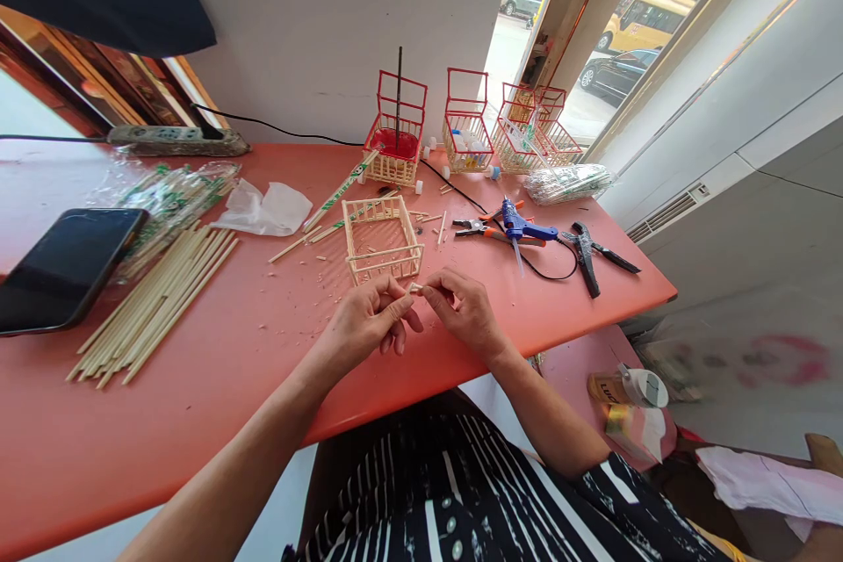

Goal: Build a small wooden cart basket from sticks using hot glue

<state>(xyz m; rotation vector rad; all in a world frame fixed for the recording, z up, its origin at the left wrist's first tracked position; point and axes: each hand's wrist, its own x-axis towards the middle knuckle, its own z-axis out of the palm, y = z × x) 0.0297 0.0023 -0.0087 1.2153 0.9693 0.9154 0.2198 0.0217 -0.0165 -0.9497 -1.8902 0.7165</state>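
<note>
My left hand (378, 314) and my right hand (461, 307) meet over the near edge of the table, thumbs and forefingers pinched. Between their fingertips is a short piece of pale wooden stick (414, 288), mostly covered by the fingers. Just beyond them stands an open rectangular frame (384, 263) made of pale wooden sticks, with low slatted sides. Stick offcuts (441, 228) and crumbs of wood lie around the frame. To the left rests a row of long bamboo chopsticks (158, 303).
Several finished stick baskets (467, 140) with red trim line the wall. A blue glue gun (523, 226), orange-handled pliers (474, 228) and black cutters (586, 259) lie right. A phone (69, 268), wrapped chopsticks (177, 198) and a power strip (177, 139) sit left.
</note>
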